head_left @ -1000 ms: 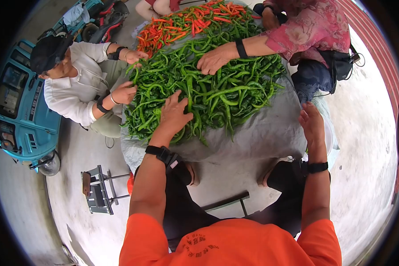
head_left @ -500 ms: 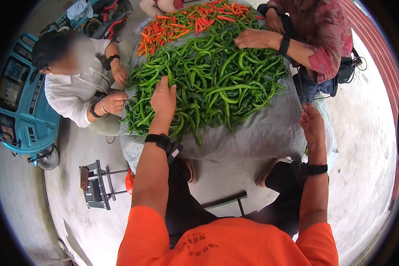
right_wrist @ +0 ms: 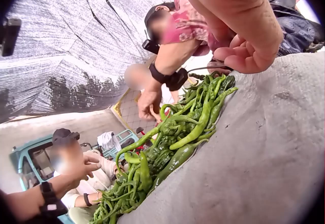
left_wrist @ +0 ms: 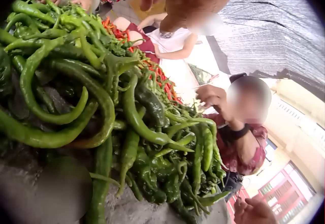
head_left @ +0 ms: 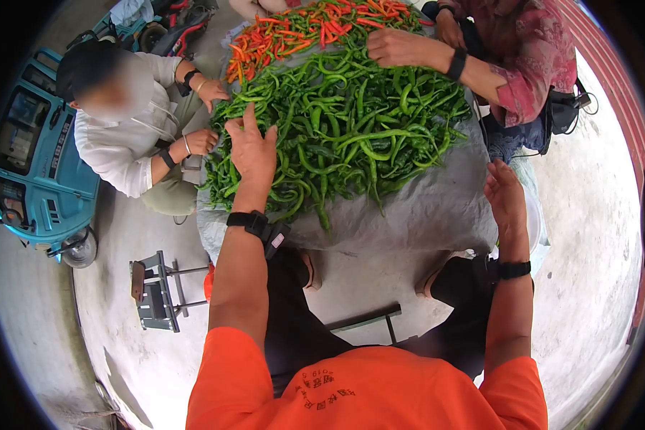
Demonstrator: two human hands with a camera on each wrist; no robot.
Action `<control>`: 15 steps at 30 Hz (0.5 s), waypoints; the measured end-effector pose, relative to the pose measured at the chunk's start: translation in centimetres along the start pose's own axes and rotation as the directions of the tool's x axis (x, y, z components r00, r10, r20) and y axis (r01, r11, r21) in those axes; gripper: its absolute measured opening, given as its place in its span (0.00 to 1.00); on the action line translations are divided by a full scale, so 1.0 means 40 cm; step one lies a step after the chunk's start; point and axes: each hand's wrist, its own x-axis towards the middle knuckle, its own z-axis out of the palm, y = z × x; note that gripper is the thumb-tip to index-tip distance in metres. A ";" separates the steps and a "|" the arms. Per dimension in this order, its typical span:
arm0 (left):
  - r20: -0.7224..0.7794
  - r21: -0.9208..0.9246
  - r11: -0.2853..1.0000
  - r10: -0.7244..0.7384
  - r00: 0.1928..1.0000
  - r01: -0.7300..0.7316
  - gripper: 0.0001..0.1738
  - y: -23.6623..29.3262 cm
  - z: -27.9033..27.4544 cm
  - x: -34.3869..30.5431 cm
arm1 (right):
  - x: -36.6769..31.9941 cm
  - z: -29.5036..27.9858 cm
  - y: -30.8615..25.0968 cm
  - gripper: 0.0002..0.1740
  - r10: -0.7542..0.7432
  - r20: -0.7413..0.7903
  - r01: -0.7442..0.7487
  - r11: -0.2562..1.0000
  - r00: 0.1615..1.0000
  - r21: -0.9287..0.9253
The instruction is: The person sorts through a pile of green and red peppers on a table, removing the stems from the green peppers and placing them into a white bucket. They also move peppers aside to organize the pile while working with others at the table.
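A broad heap of long green chili peppers (head_left: 351, 136) covers most of the table's near half. My left hand (head_left: 254, 150) is over the heap's left part, fingers spread and nothing visible between them; the left wrist view shows this hand (left_wrist: 195, 3) above the peppers. My right hand (head_left: 506, 197) stays beside the table's right edge, away from the heap. Its fingers are loosely curled and hold nothing, as the right wrist view of the hand (right_wrist: 244, 25) also shows.
A grey cloth (head_left: 423, 215) covers the table under the peppers. Red and orange chilies (head_left: 294, 36) lie at the far end. One person (head_left: 125, 122) sits at the left; another person's hand (head_left: 405, 49) reaches in from the right. A folding stool (head_left: 156, 297) stands at lower left.
My left hand has moved forward and left over the heap, and its fingers have spread. The right-hand person's hand has drawn back toward the far side. My right hand has stayed put.
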 end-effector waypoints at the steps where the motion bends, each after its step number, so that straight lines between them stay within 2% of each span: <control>1: 0.034 -0.045 0.999 0.011 0.999 -0.010 0.19 -0.009 -0.003 -0.006 | -0.004 0.006 -0.003 0.18 -0.001 0.002 0.001 1.000 1.000 0.012; 2: 0.067 -0.089 0.996 0.026 0.997 -0.020 0.17 -0.016 -0.008 -0.014 | -0.007 0.010 -0.004 0.17 -0.002 0.004 0.002 1.000 1.000 0.026; 3: 0.215 -0.162 0.987 0.013 0.976 0.023 0.15 -0.019 -0.013 -0.030 | -0.008 0.014 -0.005 0.17 -0.006 0.023 0.006 0.999 1.000 0.033; 5: 0.492 -0.281 0.951 0.026 0.870 0.131 0.13 -0.014 -0.030 -0.075 | -0.006 0.021 -0.008 0.15 -0.021 0.057 0.018 0.998 0.998 0.055; 7: 0.703 -0.081 0.997 0.068 0.708 -0.015 0.17 0.017 -0.062 -0.137 | -0.007 0.028 -0.010 0.13 -0.018 0.090 0.013 0.998 0.996 0.059; 9: 0.882 0.052 0.966 0.074 0.466 -0.252 0.24 0.032 -0.077 -0.204 | -0.011 0.034 -0.012 0.12 -0.018 0.118 0.011 0.998 0.993 0.058; 11: 0.941 0.072 0.951 0.036 0.335 -0.302 0.27 0.059 -0.093 -0.270 | -0.017 0.039 -0.013 0.12 -0.023 0.140 0.014 0.998 0.990 0.060; 14: 0.783 0.118 0.991 -0.055 0.619 -0.062 0.29 0.044 -0.043 -0.363 | -0.025 0.040 -0.014 0.12 -0.029 0.168 0.016 0.997 0.985 0.077; 15: 0.768 0.111 0.993 -0.054 0.638 -0.049 0.29 0.036 -0.025 -0.378 | -0.023 0.040 -0.010 0.12 -0.037 0.178 0.023 0.996 0.983 0.081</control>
